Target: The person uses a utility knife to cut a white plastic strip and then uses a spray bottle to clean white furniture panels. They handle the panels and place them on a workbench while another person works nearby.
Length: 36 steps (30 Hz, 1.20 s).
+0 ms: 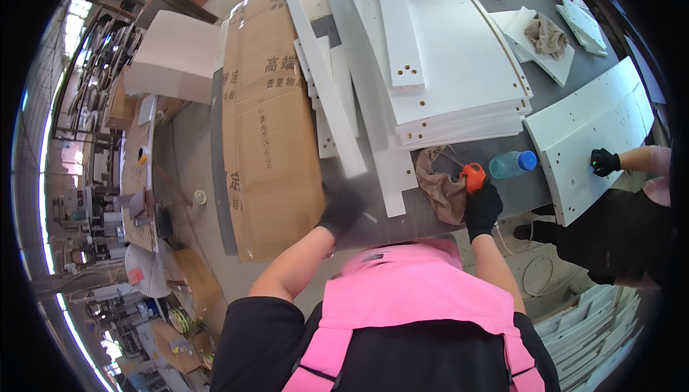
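Note:
My right hand [484, 210], in a black glove, is closed around an orange-red tool [472, 175] at the table's near edge. Its lower part is hidden in the glove, so I cannot make out its exact kind. A crumpled brown cloth [446, 195] lies just left of it. My left hand [343, 209], also black-gloved, is smeared by motion beside the near end of a long cardboard box [273, 141]; its fingers cannot be read. Above it, a narrow white board [326, 80] points toward me. A white board end [393, 182] lies between my hands.
Stacked white panels [459, 69] with drilled holes cover the table's middle. A blue-capped bottle [512, 164] stands right of my right hand. At the right, a co-worker's gloved hand [605, 162] rests on a white panel [588, 134]. A thin hose [535, 270] loops on the floor.

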Each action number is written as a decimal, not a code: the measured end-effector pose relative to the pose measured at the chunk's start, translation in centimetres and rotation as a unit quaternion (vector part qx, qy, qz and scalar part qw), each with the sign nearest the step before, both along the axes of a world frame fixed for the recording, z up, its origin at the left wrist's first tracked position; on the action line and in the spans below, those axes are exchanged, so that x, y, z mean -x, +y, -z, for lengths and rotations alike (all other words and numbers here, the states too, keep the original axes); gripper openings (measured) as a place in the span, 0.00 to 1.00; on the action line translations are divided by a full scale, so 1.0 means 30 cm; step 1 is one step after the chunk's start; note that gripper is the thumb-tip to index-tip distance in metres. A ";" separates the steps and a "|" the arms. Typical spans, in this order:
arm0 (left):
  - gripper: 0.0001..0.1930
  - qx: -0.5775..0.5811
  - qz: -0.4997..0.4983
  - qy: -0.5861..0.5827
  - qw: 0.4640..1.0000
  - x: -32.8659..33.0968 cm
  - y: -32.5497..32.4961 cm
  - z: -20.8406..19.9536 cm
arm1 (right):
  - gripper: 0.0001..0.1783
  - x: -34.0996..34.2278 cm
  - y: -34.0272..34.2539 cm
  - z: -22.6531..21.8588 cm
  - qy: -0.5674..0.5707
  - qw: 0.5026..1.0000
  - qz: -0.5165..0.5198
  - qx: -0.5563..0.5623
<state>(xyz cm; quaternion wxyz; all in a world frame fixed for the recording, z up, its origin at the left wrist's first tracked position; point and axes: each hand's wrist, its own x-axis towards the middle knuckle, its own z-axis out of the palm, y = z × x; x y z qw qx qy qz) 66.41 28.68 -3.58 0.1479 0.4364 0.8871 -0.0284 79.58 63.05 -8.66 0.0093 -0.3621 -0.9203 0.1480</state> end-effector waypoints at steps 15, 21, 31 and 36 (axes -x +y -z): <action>0.19 -0.590 -0.501 -0.320 0.546 0.354 -0.017 0.103 | 0.20 -0.012 -0.239 -0.112 0.024 0.994 -0.085 0.070; 0.49 -0.482 -0.485 -0.343 0.644 0.470 0.142 0.109 | 0.34 0.055 -0.560 -0.049 0.116 0.970 -0.167 0.132; 0.28 -0.488 -0.406 -0.319 0.704 0.448 -0.019 0.006 | 0.54 0.151 -0.665 -0.015 -0.082 0.983 -0.162 0.041; 0.23 -0.584 -0.428 -0.356 0.591 0.513 -0.088 -0.240 | 0.57 0.163 -0.665 -0.063 0.017 0.972 -0.158 0.173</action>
